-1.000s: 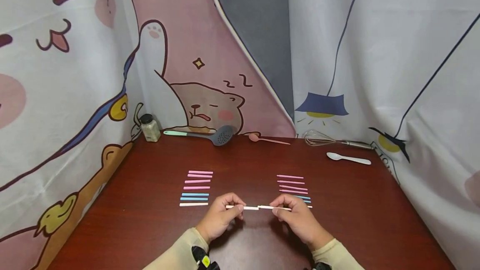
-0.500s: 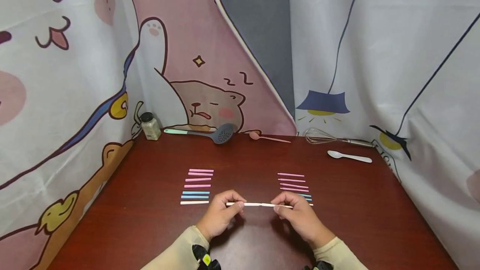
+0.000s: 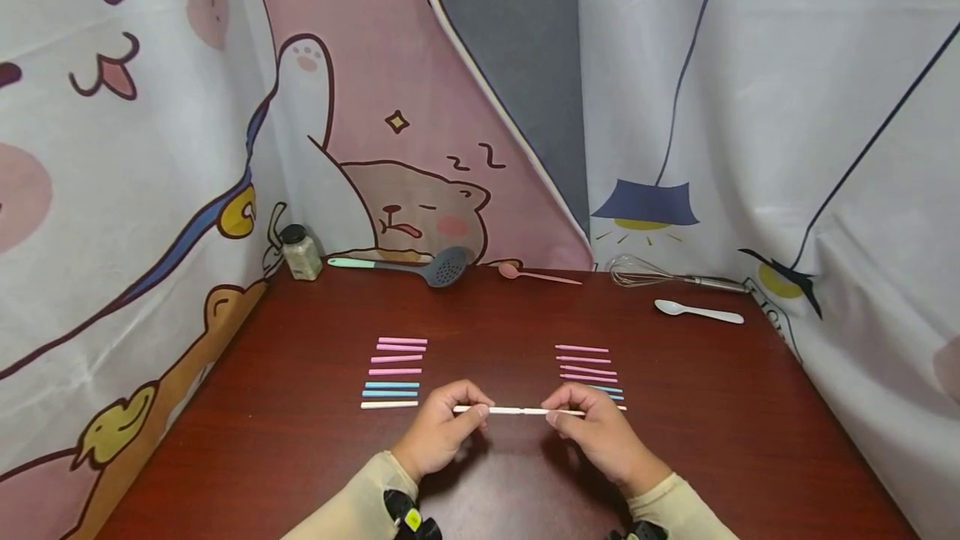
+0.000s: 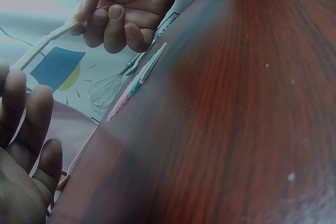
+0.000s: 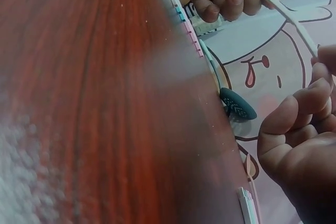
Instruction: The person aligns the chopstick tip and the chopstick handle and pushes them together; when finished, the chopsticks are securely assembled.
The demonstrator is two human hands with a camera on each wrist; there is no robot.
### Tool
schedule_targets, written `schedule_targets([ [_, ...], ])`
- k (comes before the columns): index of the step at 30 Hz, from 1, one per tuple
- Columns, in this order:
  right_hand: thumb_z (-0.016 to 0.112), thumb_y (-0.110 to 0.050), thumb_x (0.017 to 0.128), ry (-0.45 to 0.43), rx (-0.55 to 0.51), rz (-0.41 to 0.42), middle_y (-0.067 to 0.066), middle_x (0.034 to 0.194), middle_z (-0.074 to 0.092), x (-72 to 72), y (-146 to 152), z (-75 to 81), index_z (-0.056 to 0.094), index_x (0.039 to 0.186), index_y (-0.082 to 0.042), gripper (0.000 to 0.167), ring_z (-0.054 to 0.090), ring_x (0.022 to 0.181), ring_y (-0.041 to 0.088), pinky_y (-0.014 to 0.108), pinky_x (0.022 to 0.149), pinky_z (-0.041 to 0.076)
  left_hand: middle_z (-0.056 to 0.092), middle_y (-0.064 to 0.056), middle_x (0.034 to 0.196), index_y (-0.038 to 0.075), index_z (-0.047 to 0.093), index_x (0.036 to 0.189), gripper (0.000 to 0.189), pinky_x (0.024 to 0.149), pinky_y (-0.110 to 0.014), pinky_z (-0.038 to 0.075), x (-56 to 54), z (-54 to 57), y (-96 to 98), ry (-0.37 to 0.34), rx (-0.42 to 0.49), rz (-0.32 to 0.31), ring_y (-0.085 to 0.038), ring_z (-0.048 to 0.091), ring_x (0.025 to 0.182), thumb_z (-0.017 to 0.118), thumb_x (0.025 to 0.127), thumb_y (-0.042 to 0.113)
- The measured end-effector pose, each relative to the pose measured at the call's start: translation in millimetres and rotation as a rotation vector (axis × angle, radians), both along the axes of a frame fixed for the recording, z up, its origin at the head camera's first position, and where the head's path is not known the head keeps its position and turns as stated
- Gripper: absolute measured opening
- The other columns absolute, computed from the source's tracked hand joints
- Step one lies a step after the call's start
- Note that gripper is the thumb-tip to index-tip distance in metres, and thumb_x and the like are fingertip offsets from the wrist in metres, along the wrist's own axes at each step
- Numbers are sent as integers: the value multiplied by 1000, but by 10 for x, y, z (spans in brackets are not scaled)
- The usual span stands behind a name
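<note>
My left hand [image 3: 442, 430] pinches a white stick [image 3: 506, 410] between thumb and fingers. Opposite it, my right hand [image 3: 602, 437] pinches a second, slimmer white stick [image 3: 535, 412]. The two meet end to end in one line above the table, with a small notch showing at the join. Both wrist views show the joined sticks [image 4: 47, 40] [image 5: 300, 30] raised over the tabletop. Beside my left hand lie a white stick [image 3: 389, 405], blue sticks [image 3: 392, 385] and pink sticks [image 3: 395, 372] in a column. Slimmer pink sticks [image 3: 588, 378] lie beyond my right hand, which partly hides blue ones.
Along the back edge of the brown table [image 3: 487, 319] are a black-lidded jar [image 3: 302, 253], a slotted skimmer [image 3: 442, 268], a pink spoon [image 3: 510, 272] and a whisk [image 3: 647, 273]. A white spoon [image 3: 697, 312] lies at the right. Printed curtains enclose the table's back and sides.
The two white sticks' ends were slightly offset a second ago; they now line up end to end. Both hands keep nearly the same place, and the sticks on the table have not moved.
</note>
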State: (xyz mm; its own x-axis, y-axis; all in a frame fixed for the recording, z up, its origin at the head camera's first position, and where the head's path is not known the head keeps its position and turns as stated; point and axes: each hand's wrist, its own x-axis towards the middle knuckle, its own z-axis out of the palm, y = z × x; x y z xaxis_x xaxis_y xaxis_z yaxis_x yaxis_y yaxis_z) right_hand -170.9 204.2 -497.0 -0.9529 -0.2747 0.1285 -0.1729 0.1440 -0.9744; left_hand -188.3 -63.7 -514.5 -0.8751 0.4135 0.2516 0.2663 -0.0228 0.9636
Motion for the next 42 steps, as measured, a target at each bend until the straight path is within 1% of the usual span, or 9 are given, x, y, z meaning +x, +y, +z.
schedule_targets([
  [5, 70, 2, 94, 19, -25, 45, -6, 73, 58, 3, 4, -12, 66, 99, 9, 10, 54, 59, 9, 41, 41, 48, 65, -24, 82, -4, 65, 101, 5, 54, -22, 48, 12, 0, 2, 25, 17, -34, -9, 58, 63, 66, 97, 0],
  [9, 69, 5, 94, 60, -38, 54, -7, 75, 60, 12, -9, -3, 65, 99, 7, 7, 54, 58, 10, 39, 41, 48, 63, -17, 83, -4, 63, 101, 8, 57, -19, 48, 15, -7, 7, 52, 35, -43, -2, 56, 64, 66, 94, -3],
  [15, 69, 6, 94, 75, -29, 56, -7, 78, 62, 20, -24, 16, 66, 98, 4, 6, 55, 57, 11, 39, 42, 48, 65, -13, 85, -1, 63, 101, 9, 69, -18, 50, 18, 12, 13, 59, 9, -34, -1, 60, 75, 65, 94, -6],
  [19, 69, 4, 95, 51, -7, 61, -6, 78, 62, 24, -37, 38, 65, 99, 7, 6, 55, 54, 15, 41, 41, 49, 65, -10, 85, 0, 63, 101, 7, 67, -18, 50, 30, 43, 6, 51, 1, -38, -2, 61, 75, 66, 95, -3],
  [23, 68, 5, 96, 52, 13, 71, -6, 79, 63, 27, -50, 53, 64, 100, 10, 8, 55, 52, 21, 41, 42, 49, 64, -10, 84, -1, 63, 100, 6, 65, -19, 50, 33, 60, -3, 76, -6, -48, -1, 59, 72, 66, 95, 1],
  [31, 68, 8, 94, 109, 42, 56, -7, 80, 65, 44, -58, 66, 65, 98, 8, 5, 55, 64, 2, 28, 52, 50, 65, -17, 84, 1, 62, 99, 8, 74, -20, 50, 34, 62, 4, 122, -20, -60, -1, 60, 78, 64, 93, -5],
  [34, 69, 7, 94, 131, 34, 60, -6, 81, 65, 53, -57, 72, 66, 98, 6, 5, 54, 65, 2, 27, 53, 49, 65, -21, 84, 1, 62, 99, 8, 72, -20, 50, 43, 65, 13, 119, -23, -60, -1, 60, 76, 64, 94, -5],
  [40, 69, 5, 95, 152, 15, 82, -2, 78, 63, 60, -57, 64, 66, 97, 4, 4, 56, 63, 6, 30, 51, 50, 61, -29, 83, -2, 59, 100, 5, 46, -22, 47, 71, 73, 35, 45, -9, -89, -13, 52, 50, 61, 96, -6],
  [42, 69, 4, 95, 159, 12, 88, 2, 75, 62, 59, -56, 59, 65, 96, 4, 3, 56, 62, 7, 29, 51, 50, 60, -30, 83, -2, 59, 100, 5, 42, -24, 46, 78, 75, 39, 28, -6, -96, -16, 50, 46, 60, 96, -6],
])
